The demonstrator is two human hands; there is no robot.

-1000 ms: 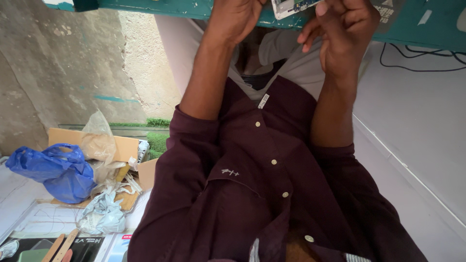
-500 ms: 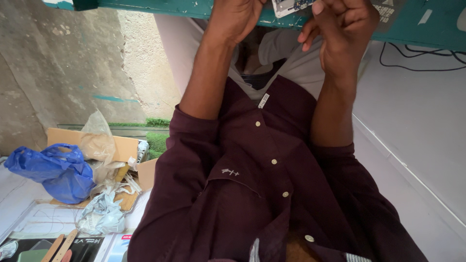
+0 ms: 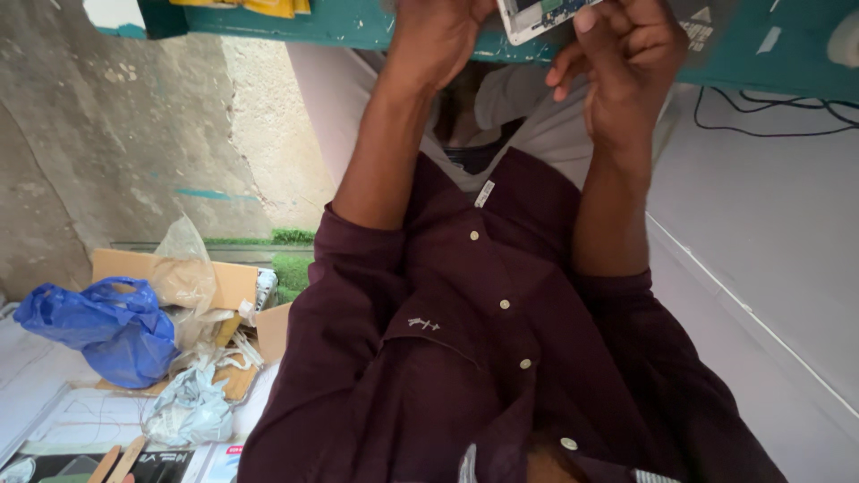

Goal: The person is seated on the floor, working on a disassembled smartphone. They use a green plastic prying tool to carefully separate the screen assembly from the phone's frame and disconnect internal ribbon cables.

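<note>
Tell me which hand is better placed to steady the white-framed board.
Right, probably. The right hand has its fingers curled over the white-framed board, while the left hand only meets its near corner; its grip is hidden.

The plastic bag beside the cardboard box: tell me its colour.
The plastic bag is bright blue; the head view, the only one, shows it at lower left.
</note>
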